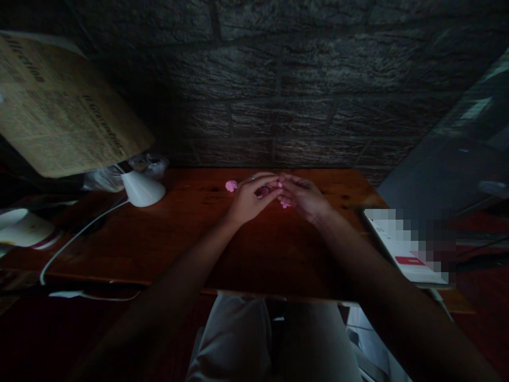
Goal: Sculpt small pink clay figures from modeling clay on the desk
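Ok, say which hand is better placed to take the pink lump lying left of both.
Likely the left hand: the pink lump lies close beside it, while the right hand is farther away.

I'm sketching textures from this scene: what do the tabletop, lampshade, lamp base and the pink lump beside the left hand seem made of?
Tabletop: wood, probably varnished; dark knots and a soft sheen show.
Lampshade: paper or fabric, matte, printed like newspaper.
Lamp base: smooth and white, painted metal or plastic; can't tell which.
Pink lump: perhaps modelling clay, matte, with an uneven, knobbly surface.
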A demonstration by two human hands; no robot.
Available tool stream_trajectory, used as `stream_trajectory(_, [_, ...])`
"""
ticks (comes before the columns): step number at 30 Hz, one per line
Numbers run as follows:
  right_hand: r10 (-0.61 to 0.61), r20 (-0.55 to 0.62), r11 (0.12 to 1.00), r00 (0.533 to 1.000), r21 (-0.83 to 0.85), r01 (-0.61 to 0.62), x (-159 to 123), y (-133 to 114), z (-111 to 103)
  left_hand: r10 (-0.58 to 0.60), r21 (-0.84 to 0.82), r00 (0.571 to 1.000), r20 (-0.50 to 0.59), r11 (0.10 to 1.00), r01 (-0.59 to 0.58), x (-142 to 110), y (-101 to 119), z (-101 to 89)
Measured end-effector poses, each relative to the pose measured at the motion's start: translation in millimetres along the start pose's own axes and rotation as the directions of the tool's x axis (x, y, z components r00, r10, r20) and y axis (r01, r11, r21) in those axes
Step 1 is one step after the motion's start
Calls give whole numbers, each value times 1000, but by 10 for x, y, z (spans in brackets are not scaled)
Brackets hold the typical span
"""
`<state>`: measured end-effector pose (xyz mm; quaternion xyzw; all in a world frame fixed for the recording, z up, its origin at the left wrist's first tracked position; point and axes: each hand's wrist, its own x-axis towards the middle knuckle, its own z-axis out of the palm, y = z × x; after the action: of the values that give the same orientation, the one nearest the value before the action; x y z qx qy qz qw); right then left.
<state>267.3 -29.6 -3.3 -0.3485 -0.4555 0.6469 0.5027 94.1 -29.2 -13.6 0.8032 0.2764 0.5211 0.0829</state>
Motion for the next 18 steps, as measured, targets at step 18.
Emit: stream_trajectory(18, [91,-99,996,991,12,-90,-30,-66,44,-246,-144,969,-13,959,242,-32,-45,37])
